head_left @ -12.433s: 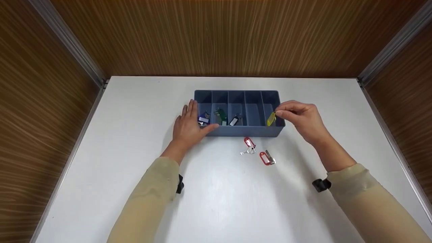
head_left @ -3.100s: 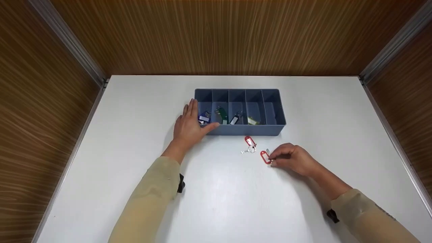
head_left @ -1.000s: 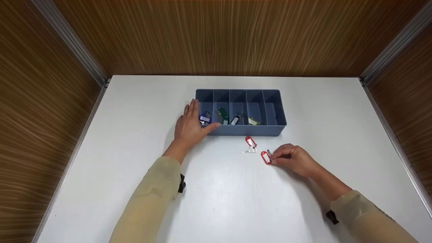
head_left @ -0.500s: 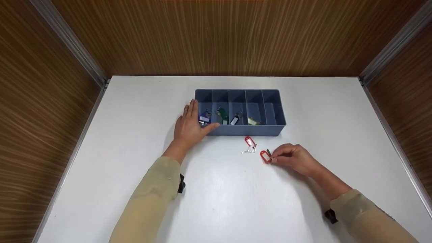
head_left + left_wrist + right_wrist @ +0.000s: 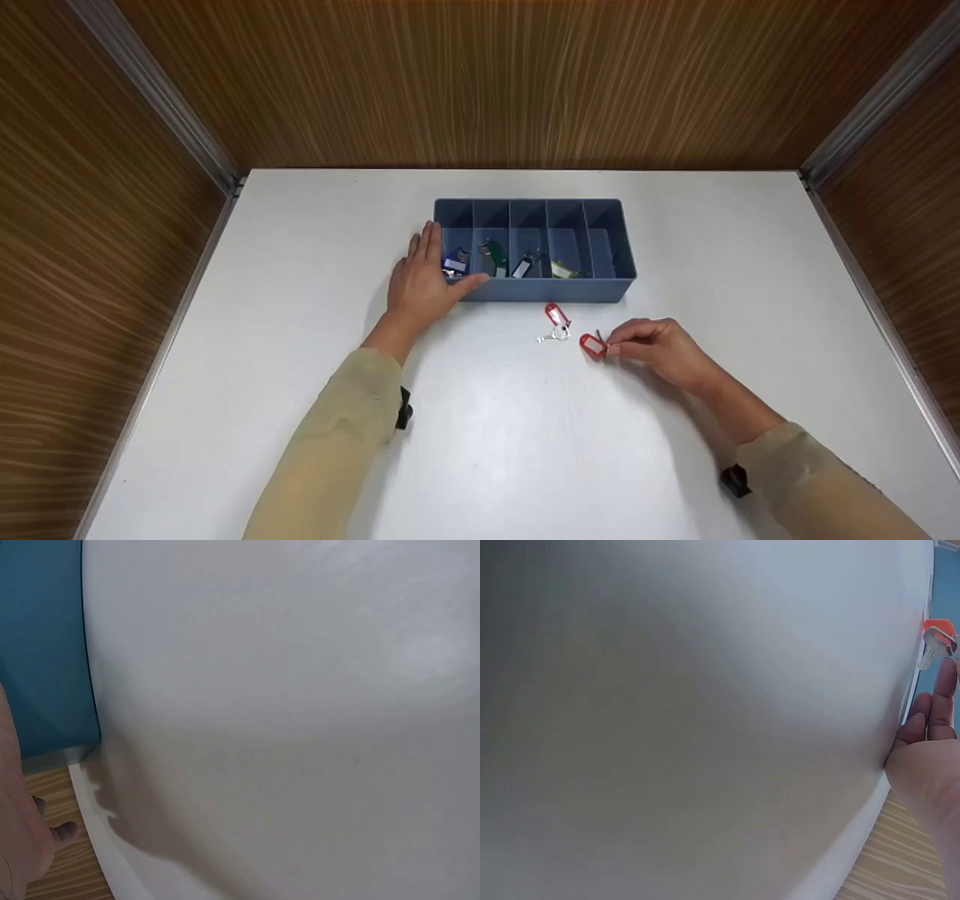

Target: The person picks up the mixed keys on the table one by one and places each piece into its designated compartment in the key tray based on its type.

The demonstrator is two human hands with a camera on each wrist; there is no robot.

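- right hand (image 5: 660,349) pinches red key tag (image 5: 592,345) by its near end with thumb and fingertips, the other fingers curled; tag sits low over the white table (image 5: 525,450), in front of the blue divider tray (image 5: 540,289), toward its right half
- its key (image 5: 598,335) pokes up just behind the tag, partly hidden by the fingers
- judgement: tag is light, stiff plastic and a bit slick, the key swings loose on its ring, so best hold is flat across the tag body, not the key
- left hand (image 5: 420,281) lies flat with fingers straight, pressed to the tray's left end, thumb along the front wall
- second red tag with silver key (image 5: 555,322) lies on the table just left of the held one, apart from it
- tray compartments hold blue, green, black and yellow tags; rightmost looks empty
- versus half a second ago: held tag slightly raised and tilted, right hand shifted a little up; left hand and tray unchanged
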